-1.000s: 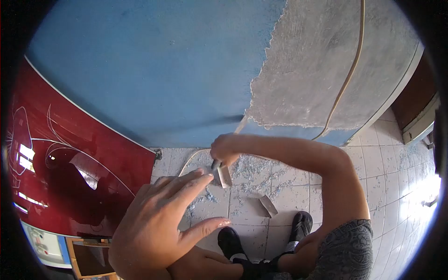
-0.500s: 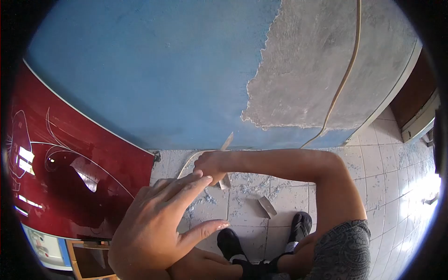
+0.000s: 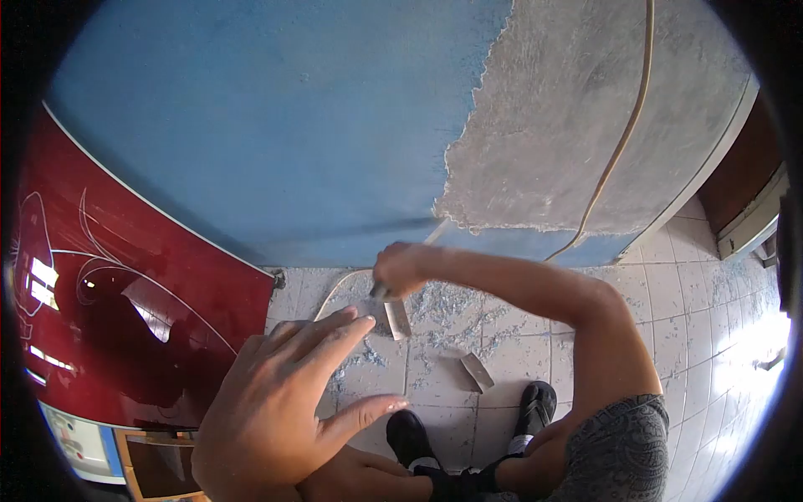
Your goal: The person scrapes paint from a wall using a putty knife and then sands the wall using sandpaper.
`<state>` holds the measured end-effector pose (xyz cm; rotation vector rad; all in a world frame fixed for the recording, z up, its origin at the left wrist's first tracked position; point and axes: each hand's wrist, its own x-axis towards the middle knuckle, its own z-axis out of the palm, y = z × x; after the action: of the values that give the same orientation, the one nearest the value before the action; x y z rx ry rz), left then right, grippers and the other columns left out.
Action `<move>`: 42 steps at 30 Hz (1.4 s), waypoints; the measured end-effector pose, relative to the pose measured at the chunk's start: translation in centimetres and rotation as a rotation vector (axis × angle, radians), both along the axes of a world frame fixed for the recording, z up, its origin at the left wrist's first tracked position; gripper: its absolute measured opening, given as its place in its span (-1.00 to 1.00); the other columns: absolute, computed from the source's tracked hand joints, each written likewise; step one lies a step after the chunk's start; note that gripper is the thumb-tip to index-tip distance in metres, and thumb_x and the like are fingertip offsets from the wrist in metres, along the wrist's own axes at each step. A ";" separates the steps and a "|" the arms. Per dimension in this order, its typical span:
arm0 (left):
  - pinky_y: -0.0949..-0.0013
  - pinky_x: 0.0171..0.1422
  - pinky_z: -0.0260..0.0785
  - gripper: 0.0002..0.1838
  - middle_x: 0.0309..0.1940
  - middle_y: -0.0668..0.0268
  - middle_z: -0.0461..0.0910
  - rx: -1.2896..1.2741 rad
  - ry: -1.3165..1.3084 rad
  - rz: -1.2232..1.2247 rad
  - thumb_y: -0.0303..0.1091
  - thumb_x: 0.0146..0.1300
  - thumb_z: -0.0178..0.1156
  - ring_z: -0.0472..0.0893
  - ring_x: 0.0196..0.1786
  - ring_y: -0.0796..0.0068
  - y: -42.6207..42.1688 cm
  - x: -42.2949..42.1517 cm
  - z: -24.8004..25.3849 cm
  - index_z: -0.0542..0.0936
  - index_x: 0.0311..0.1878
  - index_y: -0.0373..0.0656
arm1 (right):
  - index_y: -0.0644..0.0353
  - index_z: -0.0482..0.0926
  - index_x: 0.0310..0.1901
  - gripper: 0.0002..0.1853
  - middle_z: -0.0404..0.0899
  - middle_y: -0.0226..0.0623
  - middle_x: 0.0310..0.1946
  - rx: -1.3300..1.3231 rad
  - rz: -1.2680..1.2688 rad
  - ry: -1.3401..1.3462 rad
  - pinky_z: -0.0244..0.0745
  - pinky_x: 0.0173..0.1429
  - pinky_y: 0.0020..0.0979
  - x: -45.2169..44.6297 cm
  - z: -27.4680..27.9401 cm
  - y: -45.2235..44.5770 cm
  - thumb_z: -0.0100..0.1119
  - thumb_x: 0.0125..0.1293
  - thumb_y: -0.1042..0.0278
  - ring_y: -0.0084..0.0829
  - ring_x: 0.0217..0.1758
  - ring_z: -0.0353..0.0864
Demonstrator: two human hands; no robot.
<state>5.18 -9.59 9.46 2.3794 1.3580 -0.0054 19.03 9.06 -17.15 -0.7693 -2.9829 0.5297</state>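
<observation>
— From your distant seat, where do you have the right hand (image 3: 401, 269)?

— I have it near the middle of my view, in front of the blue wall (image 3: 276, 125) and close to its foot. The grip there is closed around the scraper (image 3: 434, 235), with the fingers folded about the handle (image 3: 381, 292).

— And to which side does the scraper point?

— Its blade (image 3: 438, 228) comes out toward one o'clock, and the tip is at the seven o'clock corner of the bare grey patch (image 3: 577, 117). Whether it presses there, I am not able to say.

— How is the left hand (image 3: 280, 402)?

— I see it at seven o'clock, nearer to the camera. This grip is widely spread, the thumb well apart from the fingers, and it holds nothing.

— What lies around?

— On the tiled floor (image 3: 669, 335), flakes (image 3: 447, 308) are scattered at four o'clock from the right hand. One small plate (image 3: 397, 320) lies at six o'clock from it, and a second plate (image 3: 478, 373) at five o'clock, near the shoes (image 3: 407, 435). A cable (image 3: 623, 138) crosses the grey patch at two o'clock, and a red panel (image 3: 192, 301) stands at nine o'clock.
</observation>
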 end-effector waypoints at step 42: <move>0.02 0.35 0.37 -0.25 0.25 -0.06 0.54 -0.033 -0.006 -0.022 0.02 0.13 0.47 0.56 0.28 -0.02 0.8 0.7 -0.3 0.51 0.30 -0.23 | 0.12 0.63 -0.43 -0.51 0.63 -0.15 -0.55 -0.039 -0.034 0.274 0.51 -0.13 -0.01 2.8 4.2 -4.2 0.25 0.20 -0.24 0.02 -0.32 0.67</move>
<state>5.86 -8.79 9.21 2.3647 1.3192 -0.0274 21.87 4.84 -12.97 -0.6857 -2.7113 0.6365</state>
